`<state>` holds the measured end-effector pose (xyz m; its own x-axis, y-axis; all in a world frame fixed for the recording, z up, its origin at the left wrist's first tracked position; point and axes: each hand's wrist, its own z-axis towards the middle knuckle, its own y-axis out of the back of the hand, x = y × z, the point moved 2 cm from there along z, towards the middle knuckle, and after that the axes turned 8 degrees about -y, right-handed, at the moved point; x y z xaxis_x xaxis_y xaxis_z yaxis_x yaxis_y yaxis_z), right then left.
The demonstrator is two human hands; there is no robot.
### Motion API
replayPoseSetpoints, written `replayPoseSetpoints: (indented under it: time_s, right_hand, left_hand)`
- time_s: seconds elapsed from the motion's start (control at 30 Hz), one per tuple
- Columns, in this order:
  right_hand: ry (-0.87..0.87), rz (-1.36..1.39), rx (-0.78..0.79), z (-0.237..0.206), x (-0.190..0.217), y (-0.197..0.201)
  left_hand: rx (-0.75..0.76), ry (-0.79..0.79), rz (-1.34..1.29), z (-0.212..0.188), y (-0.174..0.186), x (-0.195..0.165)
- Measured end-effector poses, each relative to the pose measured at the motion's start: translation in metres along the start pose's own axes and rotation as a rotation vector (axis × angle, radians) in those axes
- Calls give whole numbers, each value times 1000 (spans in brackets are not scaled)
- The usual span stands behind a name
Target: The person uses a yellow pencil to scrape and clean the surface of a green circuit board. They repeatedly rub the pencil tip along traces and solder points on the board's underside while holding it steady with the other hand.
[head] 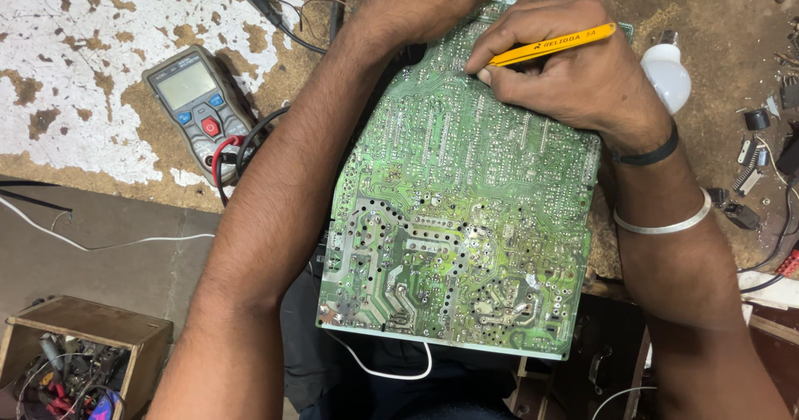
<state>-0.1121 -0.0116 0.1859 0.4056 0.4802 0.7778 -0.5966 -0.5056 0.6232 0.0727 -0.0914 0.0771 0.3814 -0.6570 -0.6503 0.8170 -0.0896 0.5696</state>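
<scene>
Worn workbench (pixel 100 20), multimeter (pixel 200 108) left, bulb (pixel 670 74) right; hands apart, right hand (pixel 566 66) gripping yellow tool (pixel 553 44).

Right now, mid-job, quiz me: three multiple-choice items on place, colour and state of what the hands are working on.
1. Where is the grey handheld multimeter? A left of the board; B on the board; C right of it.
2. What colour is the slim tool in the right hand? A blue; B yellow; C white.
3. Which face of the large green circuit board shows? A component side; B solder side; C covered.
Answers: 1 A, it lies on the bench beyond the left forearm. 2 B, yellow barrel. 3 B, bare traces and solder joints.
</scene>
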Motion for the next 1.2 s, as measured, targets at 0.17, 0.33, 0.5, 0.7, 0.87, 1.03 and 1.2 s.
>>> replayPoseSetpoints:
  time_s: [0.17, 0.33, 0.5, 0.7, 0.87, 1.03, 1.2]
  right_hand:
    - [-13, 23, 14, -1, -2, -1]
    - [40, 46, 23, 0, -4, -1]
    - [33, 49, 1, 0, -2, -2]
    - [-30, 48, -5, 0, 1, -1]
    - [-46, 44, 4, 0, 1, -2]
    - [-32, 71, -13, -1, 1, -4]
    - [-65, 52, -8, -1, 1, -3]
  left_hand:
    - [4, 14, -10, 0, -1, 1]
    - [14, -24, -7, 0, -1, 2]
    - [8, -30, -8, 0, -2, 3]
    - [-37, -82, 8, 1, -1, 2]
    - [24, 15, 1, 1, 0, 2]
    - [44, 53, 11, 2, 0, 1]
    - [28, 7, -16, 1, 1, 0]
